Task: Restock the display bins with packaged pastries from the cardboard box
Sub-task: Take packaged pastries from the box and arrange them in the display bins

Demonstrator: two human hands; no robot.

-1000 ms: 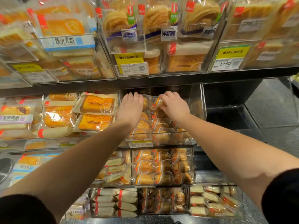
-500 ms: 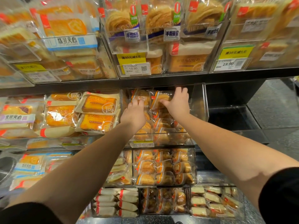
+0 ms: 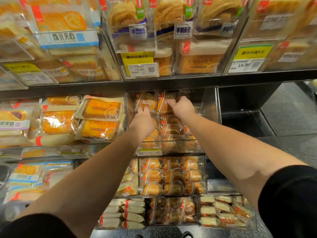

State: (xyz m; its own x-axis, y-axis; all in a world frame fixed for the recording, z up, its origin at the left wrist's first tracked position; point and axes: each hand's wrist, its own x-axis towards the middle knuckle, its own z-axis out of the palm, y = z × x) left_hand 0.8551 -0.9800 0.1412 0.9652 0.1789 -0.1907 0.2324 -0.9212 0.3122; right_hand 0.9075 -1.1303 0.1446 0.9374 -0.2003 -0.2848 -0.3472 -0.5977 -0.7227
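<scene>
a clear acrylic display bin (image 3: pixel 210 107) in the middle row of the shelving is holding stacked packaged pastries, small golden buns in clear wrappers with orange bands. two packets are standing upright at the back of the bin, under the dark shelf edge (image 3: pixel 154 84). the left hand (image 3: pixel 142 121) is reaching into the bin's left side, its fingers curling against the lower edge of the left upright packet (image 3: pixel 145 102). the right hand (image 3: pixel 181 105) is gripping the right upright packet (image 3: pixel 163 104), thumb pressing on its front face. below, a second bin (image 3: pixel 205 174) is sitting full of the same buns. the bin to the left is holding larger toast packets (image 3: pixel 101 110). yellow price tags (image 3: pixel 135 57) are hanging on the upper bins.
</scene>
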